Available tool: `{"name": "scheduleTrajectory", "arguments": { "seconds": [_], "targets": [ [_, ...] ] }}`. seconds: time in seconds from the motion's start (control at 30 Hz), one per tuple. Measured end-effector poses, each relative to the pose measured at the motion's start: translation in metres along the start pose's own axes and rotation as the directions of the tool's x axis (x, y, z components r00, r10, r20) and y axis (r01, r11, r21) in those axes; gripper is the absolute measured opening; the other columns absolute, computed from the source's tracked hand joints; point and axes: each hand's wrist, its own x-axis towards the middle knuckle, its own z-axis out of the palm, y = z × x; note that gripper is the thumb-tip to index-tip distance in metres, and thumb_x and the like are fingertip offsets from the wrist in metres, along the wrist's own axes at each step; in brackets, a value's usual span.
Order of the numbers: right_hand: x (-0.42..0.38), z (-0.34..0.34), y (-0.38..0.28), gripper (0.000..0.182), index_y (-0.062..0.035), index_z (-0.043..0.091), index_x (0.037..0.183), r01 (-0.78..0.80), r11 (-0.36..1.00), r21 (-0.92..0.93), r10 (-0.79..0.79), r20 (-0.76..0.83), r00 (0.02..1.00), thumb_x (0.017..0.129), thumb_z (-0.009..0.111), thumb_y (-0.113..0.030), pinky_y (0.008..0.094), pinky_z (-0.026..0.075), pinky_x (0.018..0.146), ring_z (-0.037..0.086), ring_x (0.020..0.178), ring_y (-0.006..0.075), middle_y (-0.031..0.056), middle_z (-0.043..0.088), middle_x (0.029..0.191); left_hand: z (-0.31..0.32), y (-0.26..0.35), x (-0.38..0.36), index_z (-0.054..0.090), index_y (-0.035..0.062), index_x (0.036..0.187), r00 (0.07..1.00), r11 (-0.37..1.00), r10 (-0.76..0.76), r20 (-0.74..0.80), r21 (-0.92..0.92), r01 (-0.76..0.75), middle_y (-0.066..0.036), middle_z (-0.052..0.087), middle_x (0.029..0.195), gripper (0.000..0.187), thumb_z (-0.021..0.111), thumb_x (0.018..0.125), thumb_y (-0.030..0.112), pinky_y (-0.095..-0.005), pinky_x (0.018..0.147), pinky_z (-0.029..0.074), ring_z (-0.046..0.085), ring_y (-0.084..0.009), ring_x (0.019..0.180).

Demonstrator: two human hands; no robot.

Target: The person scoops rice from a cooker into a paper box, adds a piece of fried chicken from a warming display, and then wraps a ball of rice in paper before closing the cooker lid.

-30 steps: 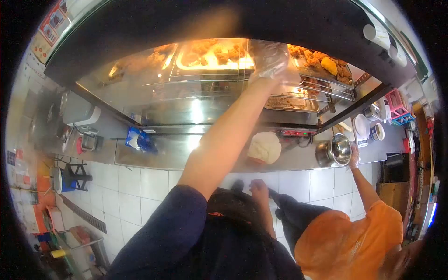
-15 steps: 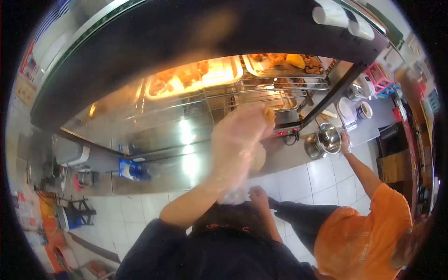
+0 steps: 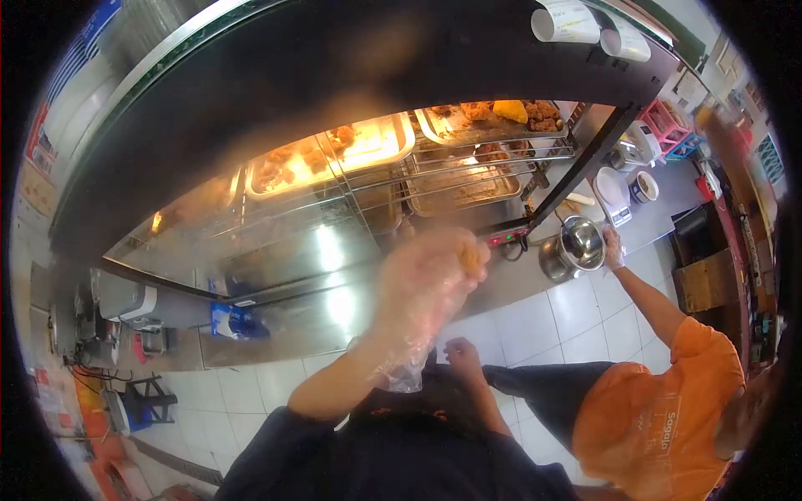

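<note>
My left hand (image 3: 430, 280), in a clear plastic glove, is closed on a small golden-brown piece of fried food (image 3: 474, 253). It is raised in front of a heated display cabinet (image 3: 334, 225), just below the wire racks. Glove and fingers partly hide the piece. Bare and low beside my body, my right hand (image 3: 462, 357) has its fingers loosely bent and apart, with nothing visible in them. Inside the cabinet, a bright tray (image 3: 403, 134) and another metal tray (image 3: 493, 132) hold fried pieces. A lower tray (image 3: 468, 200) carries a few more under the rack.
A co-worker in an orange shirt (image 3: 660, 409) stands to my right, a gloved hand (image 3: 614, 248) at a steel pot (image 3: 561, 257). A white scale (image 3: 614, 196) and a tub (image 3: 643, 188) sit on the side counter. A blue packet (image 3: 234, 321) lies at left.
My left hand has come down and back from the racks with the fried piece. My right hand's fingers have loosened slightly. The view has shifted a little.
</note>
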Motion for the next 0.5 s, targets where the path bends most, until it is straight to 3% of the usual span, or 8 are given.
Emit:
{"name": "scheduleTrajectory", "arguments": {
  "seconds": [0.07,0.3,0.5],
  "targets": [
    [-0.001,-0.002,-0.001,0.023,0.0013,0.065,0.095,-0.018,1.000,0.021,0.018,0.004,1.000,0.086,0.059,-0.019,0.0362,0.052,0.076,0.067,0.082,0.0257,0.0153,0.069,0.086,0.005,-0.003,-0.003,0.058,-0.0031,0.108,0.996,0.999,0.033,-0.085,0.017,-0.031,-0.012,0.060,0.095,0.031,0.069,0.084,0.013,-0.0238,0.076,0.051,0.059,-0.0174,0.085],
    [0.004,0.000,0.004,0.023,0.0003,0.065,0.095,-0.022,1.000,-0.008,0.022,-0.011,1.000,0.085,0.059,-0.020,0.0366,0.052,0.077,0.067,0.083,0.0264,0.0157,0.069,0.088,0.001,-0.008,-0.007,0.059,-0.0023,0.107,0.998,0.999,0.038,-0.042,-0.030,-0.040,-0.011,0.060,0.089,0.033,0.072,0.080,0.011,-0.0240,0.076,0.051,0.059,-0.0161,0.084],
    [0.007,0.000,0.004,0.024,0.0000,0.066,0.095,-0.039,0.999,-0.014,0.038,-0.007,0.999,0.084,0.059,-0.021,0.0365,0.051,0.080,0.067,0.086,0.0270,0.0156,0.069,0.089,0.000,-0.012,-0.006,0.058,-0.0031,0.106,1.000,0.993,0.012,-0.024,-0.115,-0.014,-0.009,0.057,0.087,0.029,0.066,0.080,0.005,-0.0210,0.074,0.051,0.057,-0.0135,0.083]
  ]
}}
